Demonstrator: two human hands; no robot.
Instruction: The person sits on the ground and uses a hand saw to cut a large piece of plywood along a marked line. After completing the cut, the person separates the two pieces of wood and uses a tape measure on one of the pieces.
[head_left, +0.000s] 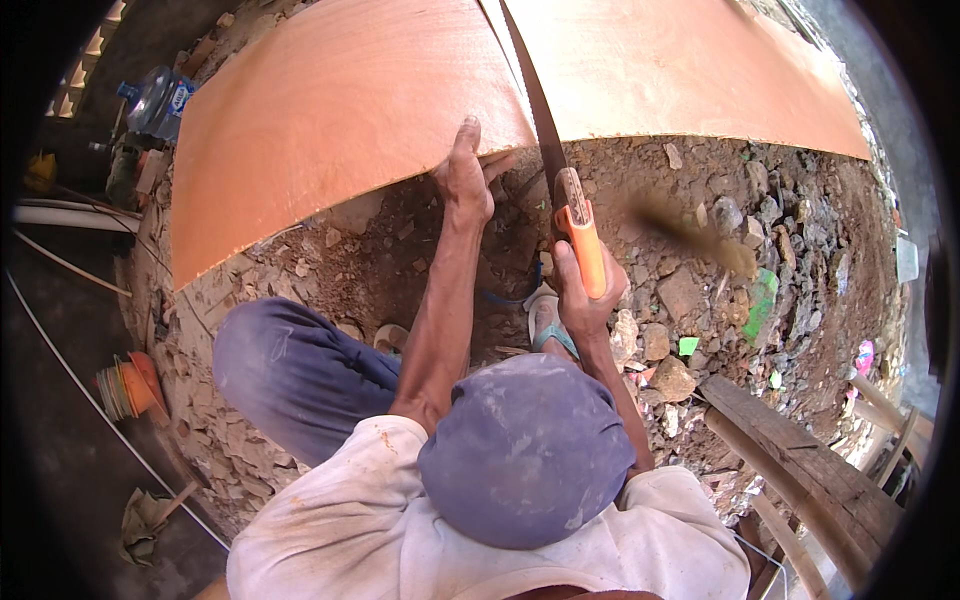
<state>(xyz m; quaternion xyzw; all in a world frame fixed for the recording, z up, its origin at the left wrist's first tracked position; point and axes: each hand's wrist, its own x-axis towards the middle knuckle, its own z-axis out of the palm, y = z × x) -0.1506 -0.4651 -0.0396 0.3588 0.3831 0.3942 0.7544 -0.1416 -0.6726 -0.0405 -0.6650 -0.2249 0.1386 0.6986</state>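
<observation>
A thin, orange-brown plywood sheet (340, 130) stretches across the far side, split by a long slit from its near edge. The blade of a handsaw (584, 250) with an orange handle lies in this slit, pointing away from me. My right hand (597, 297) is closed around the saw handle. Just left of the slit, my left hand (466, 183) grips the sheet's near edge, thumb on top and fingers partly hidden beneath. The right-hand part of the plywood (690, 85) continues beyond the blade. My bent knees in dark blue trousers are below.
Broken stones and rubble (690, 290) cover the ground under and around the sheet. Wooden planks (810, 465) lie at the lower right. A large clear-blue water bottle (160, 102) stands far left; an orange object (143, 385) and a pale cable (95, 395) are nearer.
</observation>
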